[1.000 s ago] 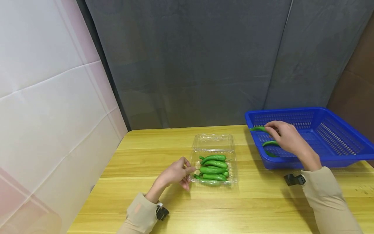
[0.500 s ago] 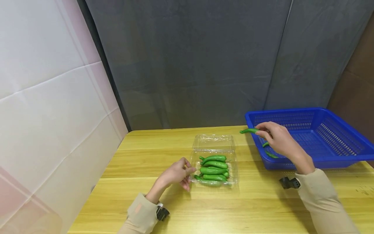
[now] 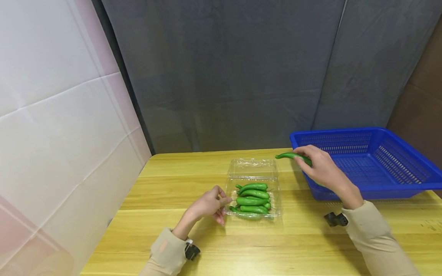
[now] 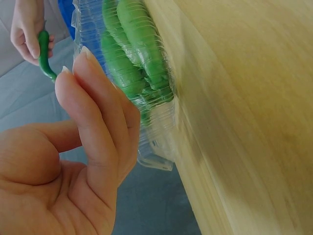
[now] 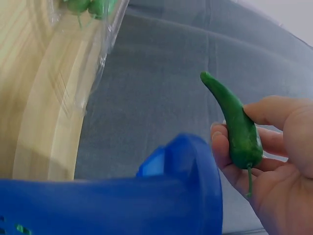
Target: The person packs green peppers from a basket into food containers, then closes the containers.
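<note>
A: What is the right hand (image 3: 319, 166) doing?
B: Pinching one green pepper (image 5: 239, 132), thumb on one side and fingertips on the other.

A: Why hold it round the body?
B: Likely because that's the thick part and gives a firm pinch. The stem (image 5: 250, 183) sits on the palm side and the narrow tip sticks out free, toward the box side.

A: Where is that pepper?
B: Off the table (image 3: 241, 249), by the left rim of the blue basket (image 3: 386, 189), reaching over the gap between basket and box.

A: And the left hand (image 3: 207, 203)?
B: At the left wall of the clear box (image 3: 277, 199), fingers close together. I can't tell whether it pinches the edge or merely touches it. Either way, it's probably there to steady such a light box.

A: How are things inside the box?
B: I count at least five peppers (image 3: 253, 201), mostly lying crosswise, perhaps to fit more neatly. Some overlap, so there may be more. Its one lid (image 3: 252, 168) is folded back, leaving the top uncovered.

A: And the basket?
B: One basket, with at least a sliver of green showing; the hand hides how many peppers it holds.
</note>
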Demonstrator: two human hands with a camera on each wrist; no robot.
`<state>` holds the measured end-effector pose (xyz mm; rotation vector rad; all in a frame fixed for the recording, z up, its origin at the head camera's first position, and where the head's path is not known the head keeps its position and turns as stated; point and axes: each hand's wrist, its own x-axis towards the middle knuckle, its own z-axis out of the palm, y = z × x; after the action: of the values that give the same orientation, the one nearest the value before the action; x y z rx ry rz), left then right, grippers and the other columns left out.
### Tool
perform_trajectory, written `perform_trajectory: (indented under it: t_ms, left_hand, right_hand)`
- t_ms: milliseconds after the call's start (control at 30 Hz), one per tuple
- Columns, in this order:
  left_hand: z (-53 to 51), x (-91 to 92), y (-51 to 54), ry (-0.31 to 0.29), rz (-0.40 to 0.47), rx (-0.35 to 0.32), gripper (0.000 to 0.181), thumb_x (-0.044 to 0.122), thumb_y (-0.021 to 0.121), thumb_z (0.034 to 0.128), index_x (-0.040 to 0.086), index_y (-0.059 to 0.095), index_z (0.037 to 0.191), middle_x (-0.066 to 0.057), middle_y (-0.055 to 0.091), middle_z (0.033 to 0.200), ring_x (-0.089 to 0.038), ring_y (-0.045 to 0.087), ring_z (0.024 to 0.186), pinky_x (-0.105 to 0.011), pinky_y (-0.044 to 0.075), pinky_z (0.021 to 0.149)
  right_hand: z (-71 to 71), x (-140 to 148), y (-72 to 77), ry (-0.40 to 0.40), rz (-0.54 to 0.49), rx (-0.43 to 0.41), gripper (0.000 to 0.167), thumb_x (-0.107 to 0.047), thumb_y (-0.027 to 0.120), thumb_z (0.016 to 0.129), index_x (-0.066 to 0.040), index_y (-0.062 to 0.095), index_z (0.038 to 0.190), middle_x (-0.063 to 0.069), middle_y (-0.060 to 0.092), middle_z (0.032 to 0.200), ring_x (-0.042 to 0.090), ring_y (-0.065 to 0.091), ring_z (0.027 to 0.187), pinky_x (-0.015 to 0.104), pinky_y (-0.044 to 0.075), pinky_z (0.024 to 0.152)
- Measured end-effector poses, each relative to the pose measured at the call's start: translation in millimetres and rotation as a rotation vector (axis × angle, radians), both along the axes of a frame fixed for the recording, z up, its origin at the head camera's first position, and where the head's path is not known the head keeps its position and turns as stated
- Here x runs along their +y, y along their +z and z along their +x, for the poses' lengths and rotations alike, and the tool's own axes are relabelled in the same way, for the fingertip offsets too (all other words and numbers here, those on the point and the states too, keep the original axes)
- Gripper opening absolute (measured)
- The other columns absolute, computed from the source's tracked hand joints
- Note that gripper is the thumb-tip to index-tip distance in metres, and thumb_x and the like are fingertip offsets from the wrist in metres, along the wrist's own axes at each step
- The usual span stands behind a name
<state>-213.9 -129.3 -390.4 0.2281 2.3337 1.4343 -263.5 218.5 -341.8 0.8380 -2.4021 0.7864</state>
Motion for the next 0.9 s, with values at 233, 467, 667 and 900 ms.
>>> perform_trajectory:
  t_ms: [233, 467, 667, 900]
  left_hand:
    - [-0.5, 0.2, -0.4, 0.004, 0.0, -0.007, 0.023, 0.017, 0.057, 0.1053, -0.001, 0.044, 0.107, -0.012, 0.059, 0.066, -0.018, 0.061, 0.044, -0.041, 0.062, 0.053]
    - [-0.2, 0.4, 0.0, 0.006, -0.002, -0.006, 0.023, 0.018, 0.057, 0.1054, -0.001, 0.044, 0.108, -0.012, 0.059, 0.066, -0.018, 0.061, 0.044, -0.041, 0.062, 0.053]
    - [-0.1, 0.1, -0.3, 0.004, 0.001, -0.003, 0.023, 0.018, 0.057, 0.1054, -0.001, 0.044, 0.107, -0.012, 0.059, 0.065, -0.018, 0.061, 0.044, -0.042, 0.062, 0.053]
    - [-1.6, 0.2, -0.8, 0.01, -0.003, -0.016, 0.023, 0.018, 0.057, 0.1053, -0.001, 0.044, 0.107, -0.012, 0.06, 0.066, -0.017, 0.062, 0.044, -0.042, 0.062, 0.054]
  right_hand:
    - [1.8, -13, -5.5, 0.031, 0.013, 0.004, 0.015, -0.001, 0.065, 0.097, 0.004, 0.069, 0.111, 0.012, 0.067, 0.099, 0.02, 0.059, 0.079, 0.041, 0.053, 0.064]
    - [4.4, -20, -8.7, 0.053, 0.003, 0.003, 0.015, 0.0, 0.065, 0.097, 0.003, 0.069, 0.112, 0.01, 0.065, 0.099, 0.015, 0.054, 0.076, 0.035, 0.05, 0.06]
    - [3.7, -28, -14.6, 0.101, -0.02, 0.039, 0.015, 0.003, 0.066, 0.096, 0.003, 0.069, 0.111, 0.011, 0.066, 0.1, 0.013, 0.054, 0.075, 0.031, 0.049, 0.058]
    - [4.3, -39, -22.4, 0.16, -0.006, 0.06, 0.019, 0.002, 0.065, 0.096, 0.005, 0.068, 0.115, 0.013, 0.067, 0.105, 0.025, 0.065, 0.089, 0.041, 0.058, 0.07]
